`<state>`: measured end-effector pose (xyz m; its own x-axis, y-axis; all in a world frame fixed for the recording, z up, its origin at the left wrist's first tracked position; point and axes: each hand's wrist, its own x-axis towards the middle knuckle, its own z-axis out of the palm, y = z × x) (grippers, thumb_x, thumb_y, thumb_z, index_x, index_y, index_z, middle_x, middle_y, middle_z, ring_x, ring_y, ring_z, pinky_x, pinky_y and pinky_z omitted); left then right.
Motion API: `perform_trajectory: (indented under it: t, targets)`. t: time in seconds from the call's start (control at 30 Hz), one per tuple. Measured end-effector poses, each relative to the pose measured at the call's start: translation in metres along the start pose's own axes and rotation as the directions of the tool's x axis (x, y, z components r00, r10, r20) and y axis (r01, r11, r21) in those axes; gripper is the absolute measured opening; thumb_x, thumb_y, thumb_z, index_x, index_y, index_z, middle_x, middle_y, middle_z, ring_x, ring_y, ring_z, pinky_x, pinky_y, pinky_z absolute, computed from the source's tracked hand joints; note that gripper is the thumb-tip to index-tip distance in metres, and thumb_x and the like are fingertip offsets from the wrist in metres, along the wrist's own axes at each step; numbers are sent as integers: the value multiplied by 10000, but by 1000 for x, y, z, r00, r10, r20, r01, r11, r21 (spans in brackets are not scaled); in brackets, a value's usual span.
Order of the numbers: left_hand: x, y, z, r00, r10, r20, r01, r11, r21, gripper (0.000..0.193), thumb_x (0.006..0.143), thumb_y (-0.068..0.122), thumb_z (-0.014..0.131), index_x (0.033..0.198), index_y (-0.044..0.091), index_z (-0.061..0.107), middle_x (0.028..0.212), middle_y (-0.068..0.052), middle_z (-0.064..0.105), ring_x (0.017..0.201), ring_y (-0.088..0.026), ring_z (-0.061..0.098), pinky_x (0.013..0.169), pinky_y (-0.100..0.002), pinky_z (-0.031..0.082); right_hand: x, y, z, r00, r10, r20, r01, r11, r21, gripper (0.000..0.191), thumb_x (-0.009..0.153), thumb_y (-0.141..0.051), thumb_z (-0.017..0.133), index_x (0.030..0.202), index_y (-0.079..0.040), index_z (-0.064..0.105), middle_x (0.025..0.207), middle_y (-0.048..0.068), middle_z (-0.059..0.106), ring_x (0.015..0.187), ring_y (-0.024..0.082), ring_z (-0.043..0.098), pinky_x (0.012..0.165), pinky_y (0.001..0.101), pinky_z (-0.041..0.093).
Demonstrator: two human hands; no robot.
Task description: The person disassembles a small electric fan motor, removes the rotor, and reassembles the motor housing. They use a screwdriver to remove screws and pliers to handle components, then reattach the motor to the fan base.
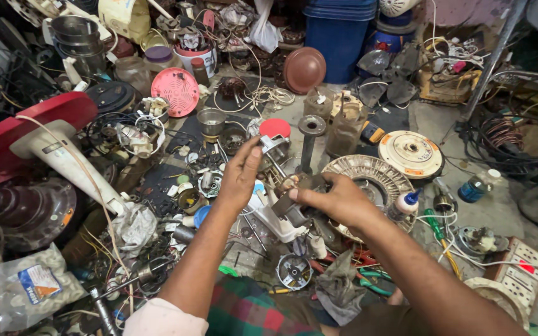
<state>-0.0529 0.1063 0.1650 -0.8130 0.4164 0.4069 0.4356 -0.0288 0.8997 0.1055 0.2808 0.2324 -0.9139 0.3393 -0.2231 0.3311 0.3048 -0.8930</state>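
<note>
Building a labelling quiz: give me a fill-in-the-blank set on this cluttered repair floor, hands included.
1. Both hands, the left hand and the right hand, work on a small motor assembly with a ____ plastic housing.
2. The round cap beyond the left hand is ____.
3. The big bin at the top is ____.
4. The screwdriver right of the right hand has a ____ handle.

Missing: white; red; blue; green

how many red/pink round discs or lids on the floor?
3. A pink ribbed disc at upper left, a small red lid just above the left hand, and a brownish-red domed lid leaning near the blue bin. The clutter may hide more.
</note>
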Motion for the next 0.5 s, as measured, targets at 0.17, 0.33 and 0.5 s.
perform_trajectory:
  t: [0.17, 0.33, 0.5]
  targets:
    - [-2, 1, -5, 1000, 5, -21, -5, 1000, -15, 607, 1060, 489, 423, 1439, 40, 574, 1399, -170, 653, 1325, -243, 576, 1117, -344, 409, 9, 0, -2, 999, -37, 5, 37, 999, 21, 690, 632, -461, 874, 1107, 23, 741, 981, 115, 799, 855, 183, 743, 803, 312, 577]
    - [-5, 5, -8, 999, 28, -24, -28, 1000, -8, 610, 1061, 475, 395, 1448, 34, 564, 1434, -173, 625, 1355, -251, 550, 1142, -352, 380, 20, 5, -5, 995, 27, 91, -38, 992, 118, 663, 666, -444, 845, 1125, 25, 748, 989, 118, 794, 855, 196, 740, 779, 314, 572]
    - [-9, 8, -11, 999, 52, -6, -53, 998, -43, 600, 1063, 451, 392, 1459, 30, 552, 1418, -173, 637, 1342, -254, 557, 1138, -347, 383, 25, 13, -3, 991, -1, 133, -24, 982, 188, 623, 692, -412, 835, 1124, 31, 757, 990, 114, 788, 854, 191, 727, 784, 308, 566]
